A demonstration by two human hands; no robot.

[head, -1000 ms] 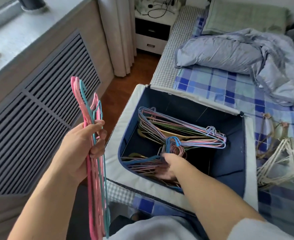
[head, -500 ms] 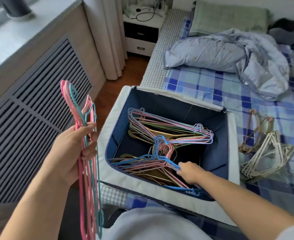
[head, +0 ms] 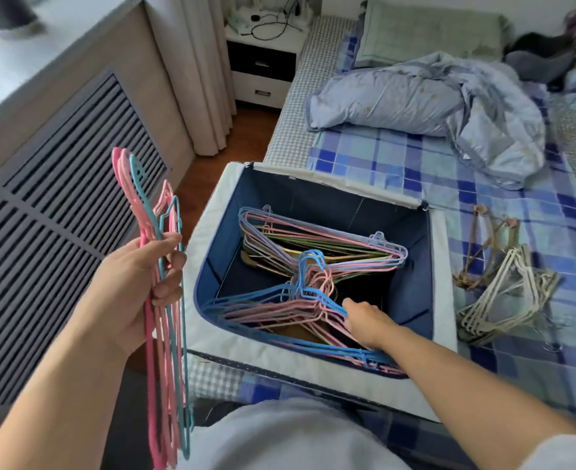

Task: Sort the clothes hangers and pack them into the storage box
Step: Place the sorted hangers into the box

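Observation:
A navy fabric storage box (head: 208,252) with a pale rim stands open on the bed's near corner. Inside lie two stacks of pastel wire hangers: a far stack (head: 320,242) and a near pink-and-blue stack (head: 279,307). My left hand (head: 137,286) grips an upright bundle of pink and teal hangers (head: 159,351) to the left of the box. My right hand (head: 364,320) reaches into the box and touches the near stack by its right arm; whether the fingers curl round a hanger I cannot tell.
White hangers (head: 503,300) and tan wooden hangers (head: 483,242) lie on the plaid bedsheet right of the box. A crumpled blue quilt (head: 432,103) and a green pillow (head: 429,32) lie farther back. A slatted radiator cover (head: 49,198) lines the left wall; a nightstand (head: 262,66) stands beyond.
My right hand drew back from deep in the box to the near stack's right side. The left hand kept its bundle still.

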